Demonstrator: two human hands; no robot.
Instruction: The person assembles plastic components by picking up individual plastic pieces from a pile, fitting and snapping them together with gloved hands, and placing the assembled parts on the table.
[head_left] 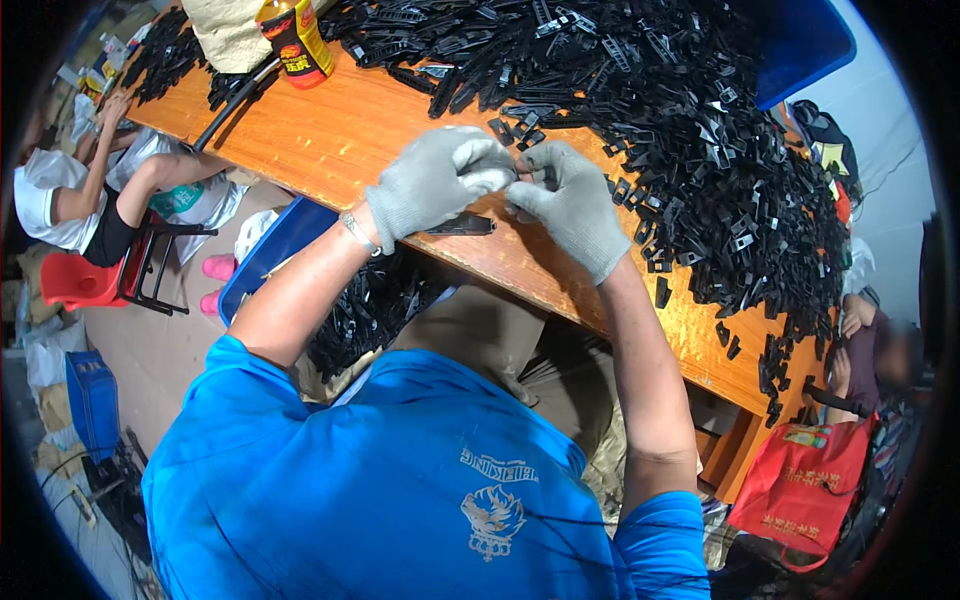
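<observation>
My left hand (440, 178), in a grey knit glove, is closed with its fingertips pinched together above the table's near edge. Facing it, my right hand (574, 202), gloved alike, is closed too, and the fingertips of both meet. Whatever sits between them is too small and covered to make out. Just below my left hand a long black plastic piece (462, 225) lies at the table edge, partly hidden by that hand. Beyond my fingers, a few small black clips (520, 130) rest on the wood, beside a large heap of black plastic parts (690, 150).
The orange wooden table (350, 120) carries a bottle (297, 45) with a yellow label at the back left. A blue bin (810, 50) stands behind the heap. Below the left edge is a blue crate (262, 255) of black parts. Other people sit at both sides; a red bag (800, 490) is at right.
</observation>
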